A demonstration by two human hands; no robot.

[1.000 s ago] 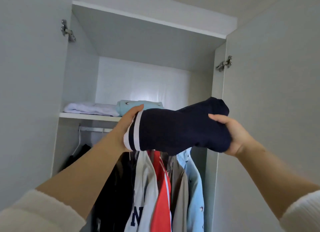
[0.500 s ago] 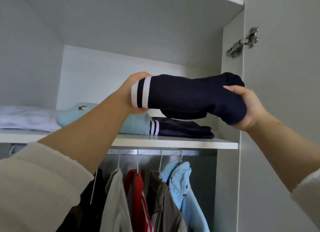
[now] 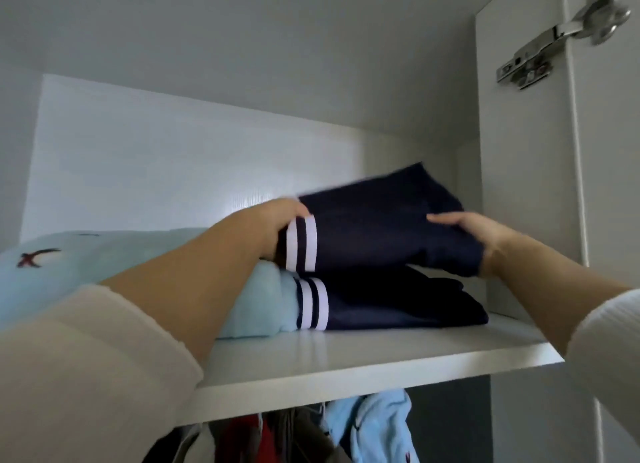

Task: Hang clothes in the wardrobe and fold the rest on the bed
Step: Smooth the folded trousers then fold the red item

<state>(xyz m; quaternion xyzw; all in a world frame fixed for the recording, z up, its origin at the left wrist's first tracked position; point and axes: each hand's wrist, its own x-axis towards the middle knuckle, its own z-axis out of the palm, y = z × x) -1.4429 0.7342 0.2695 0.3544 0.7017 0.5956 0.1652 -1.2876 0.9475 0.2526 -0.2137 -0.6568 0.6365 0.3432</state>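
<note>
Hands [image 3: 277, 225] hold navy garment [image 3: 381, 227] crosswise, stripes leftward.

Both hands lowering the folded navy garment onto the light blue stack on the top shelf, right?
Not quite. The head view shows both hands, left and right, lowering the folded navy garment onto the matching navy piece, beside the light blue stack.

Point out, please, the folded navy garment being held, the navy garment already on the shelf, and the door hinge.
held navy garment [image 3: 381, 227]: head view, middle of its dark fabric.
navy garment on the shelf [image 3: 398, 307]: head view, its front fold.
door hinge [image 3: 540, 52]: head view, its metal arm.
</note>
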